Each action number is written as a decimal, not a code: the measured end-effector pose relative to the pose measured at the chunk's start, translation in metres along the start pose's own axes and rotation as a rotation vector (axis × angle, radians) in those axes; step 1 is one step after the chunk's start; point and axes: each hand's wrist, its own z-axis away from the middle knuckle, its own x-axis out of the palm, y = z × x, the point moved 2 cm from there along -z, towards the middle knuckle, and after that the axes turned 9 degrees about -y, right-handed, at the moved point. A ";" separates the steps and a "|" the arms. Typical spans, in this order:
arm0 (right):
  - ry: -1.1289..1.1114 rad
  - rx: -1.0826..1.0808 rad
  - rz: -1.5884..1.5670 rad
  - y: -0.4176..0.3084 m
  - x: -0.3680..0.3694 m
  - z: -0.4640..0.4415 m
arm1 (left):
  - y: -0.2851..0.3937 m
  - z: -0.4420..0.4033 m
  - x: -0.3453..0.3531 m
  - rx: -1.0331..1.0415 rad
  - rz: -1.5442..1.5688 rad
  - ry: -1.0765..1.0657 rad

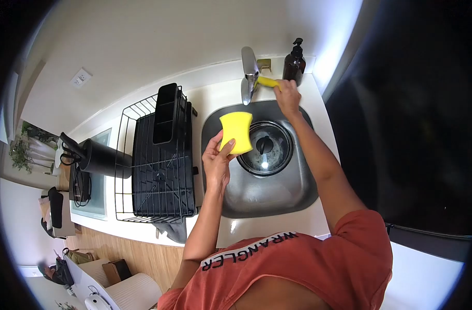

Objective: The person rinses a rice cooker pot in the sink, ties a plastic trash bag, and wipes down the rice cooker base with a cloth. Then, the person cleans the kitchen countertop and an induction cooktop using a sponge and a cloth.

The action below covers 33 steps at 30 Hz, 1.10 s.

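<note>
Dish rack (163,186) at left, just beside sink (256,199). Gripping yellow sponge (236,129) in left hand (216,164), thumb across near end, over left side of sink; could slip and drop into basin from weak pinch at one end only. Faucet (250,62) on far side; could get bumped, from working so close with yellow item (268,81). Round glass lid (278,144) at middle of sink, knob up; could get knocked by dropped sponge. Right hand (287,98) at far right, fingers closed on yellow item, exact type unclear; could tip dark pump bottle (294,67) just beyond, from sideways knuckle contact.
</note>
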 end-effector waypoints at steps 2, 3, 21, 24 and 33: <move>0.069 0.336 -0.068 0.011 -0.004 -0.004 | 0.003 0.001 -0.004 0.015 -0.010 0.031; 0.069 0.333 -0.063 0.014 -0.014 -0.007 | 0.002 -0.001 -0.006 0.015 -0.005 0.031; -0.425 0.540 -2.447 -0.032 -0.080 0.023 | -0.024 -0.021 0.004 -0.064 -0.054 0.100; -0.531 0.508 -2.115 -0.027 -0.065 0.034 | -0.030 -0.047 -0.009 0.110 -0.182 0.234; -0.316 1.220 -1.629 -0.047 -0.045 0.061 | -0.088 -0.227 -0.073 0.169 -0.583 0.315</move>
